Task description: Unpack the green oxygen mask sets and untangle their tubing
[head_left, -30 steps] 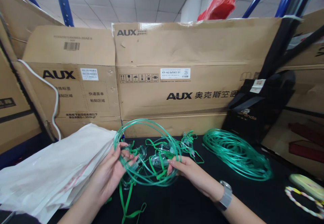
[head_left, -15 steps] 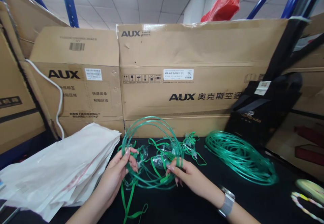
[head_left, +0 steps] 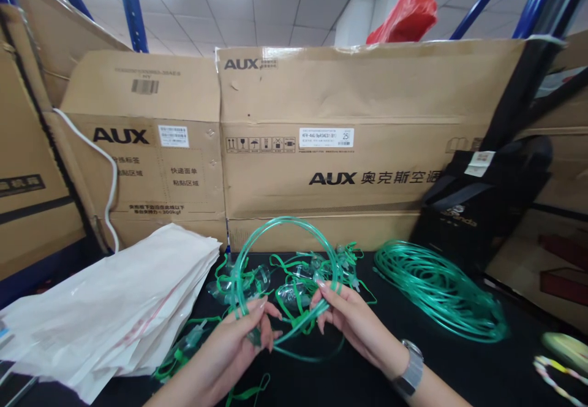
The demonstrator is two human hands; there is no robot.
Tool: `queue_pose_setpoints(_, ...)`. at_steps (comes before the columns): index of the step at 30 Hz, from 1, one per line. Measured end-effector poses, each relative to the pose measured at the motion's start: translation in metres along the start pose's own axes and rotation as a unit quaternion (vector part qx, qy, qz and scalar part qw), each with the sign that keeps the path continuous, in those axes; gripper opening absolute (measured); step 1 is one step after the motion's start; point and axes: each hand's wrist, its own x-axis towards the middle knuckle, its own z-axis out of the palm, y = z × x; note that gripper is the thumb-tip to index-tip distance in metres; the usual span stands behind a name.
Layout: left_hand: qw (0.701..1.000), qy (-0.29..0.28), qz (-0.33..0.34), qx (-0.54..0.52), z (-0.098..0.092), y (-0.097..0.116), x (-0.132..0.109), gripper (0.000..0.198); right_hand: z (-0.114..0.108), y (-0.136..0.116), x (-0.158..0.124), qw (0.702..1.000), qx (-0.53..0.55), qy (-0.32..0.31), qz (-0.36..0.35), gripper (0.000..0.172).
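A loop of green tubing [head_left: 288, 222] is held upright between my two hands, over the black table [head_left: 367, 358]. My left hand [head_left: 245, 330] closes its fingers on the lower left of the loop. On its right side, my right hand [head_left: 342, 309] pinches the tubing; a watch is on that wrist. Behind and through the loop lie clear masks with green straps [head_left: 294, 293]. Another mask with green parts [head_left: 186, 346] lies by my left forearm, partly hidden by it.
White plastic bags [head_left: 124, 296] are stacked at the left. A big coil of green tubing [head_left: 436, 287] lies at the right, near a black bag [head_left: 454, 211]. Cardboard boxes [head_left: 285, 186] stand along the back. A beaded band [head_left: 558, 376] is at the right edge.
My left hand has moved down and to the right along the loop, and my right hand slightly right. The tubing now crosses at the bottom. A mask by my left forearm has come into view.
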Motion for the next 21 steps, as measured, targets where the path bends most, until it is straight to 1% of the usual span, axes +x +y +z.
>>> queue_pose_setpoints(2, 0.997, -0.006, 0.003, -0.071, 0.000, 0.003, 0.000, 0.023, 0.001, -0.002, -0.002, 0.999, -0.037, -0.025, -0.008, 0.034)
queue_pose_setpoints(3, 0.995, -0.005, 0.014, -0.104, 0.000, 0.006, -0.001, 0.024, 0.001, -0.003, -0.004, 0.995, -0.088, -0.049, -0.018, 0.032)
queue_pose_setpoints(4, 0.991, -0.002, 0.028, -0.133, -0.001, 0.011, -0.001, 0.024, 0.002, -0.005, -0.006, 0.984, -0.156, -0.078, -0.032, 0.032)
queue_pose_setpoints(5, 0.986, 0.000, 0.040, -0.159, -0.001, 0.016, -0.001, 0.024, 0.004, -0.006, -0.009, 0.965, -0.232, -0.108, -0.048, 0.038)
queue_pose_setpoints(7, 0.977, -0.001, 0.054, -0.205, -0.002, 0.026, -0.003, 0.023, 0.007, -0.006, -0.013, 0.912, -0.371, -0.160, -0.074, 0.068)
queue_pose_setpoints(8, 0.973, -0.005, 0.055, -0.223, -0.002, 0.031, -0.004, 0.024, 0.009, -0.005, -0.015, 0.886, -0.421, -0.178, -0.083, 0.078)
queue_pose_setpoints(9, 0.970, -0.009, 0.055, -0.237, -0.002, 0.034, -0.005, 0.025, 0.010, -0.003, -0.015, 0.863, -0.459, -0.192, -0.089, 0.082)
queue_pose_setpoints(11, 0.967, -0.022, 0.052, -0.250, -0.003, 0.041, -0.009, 0.026, 0.009, 0.000, -0.013, 0.825, -0.515, -0.207, -0.103, 0.077)
queue_pose_setpoints(13, 0.965, -0.032, 0.057, -0.255, -0.006, 0.048, -0.014, 0.025, 0.002, 0.003, -0.008, 0.792, -0.566, -0.197, -0.122, 0.065)
queue_pose_setpoints(16, 0.953, -0.061, 0.082, -0.285, -0.012, 0.065, -0.024, 0.021, -0.018, 0.007, 0.004, 0.744, -0.639, -0.131, -0.143, 0.043)
queue_pose_setpoints(17, 0.945, -0.080, 0.093, -0.302, -0.013, 0.072, -0.028, 0.021, -0.025, 0.008, 0.008, 0.732, -0.657, -0.103, -0.150, 0.035)
queue_pose_setpoints(19, 0.927, -0.139, 0.120, -0.327, -0.015, 0.086, -0.034, 0.024, -0.035, 0.010, 0.014, 0.713, -0.678, -0.044, -0.172, 0.023)
queue_pose_setpoints(21, 0.908, -0.178, 0.137, -0.353, -0.014, 0.097, -0.040, 0.028, -0.040, 0.011, 0.017, 0.700, -0.686, 0.002, -0.198, 0.020)
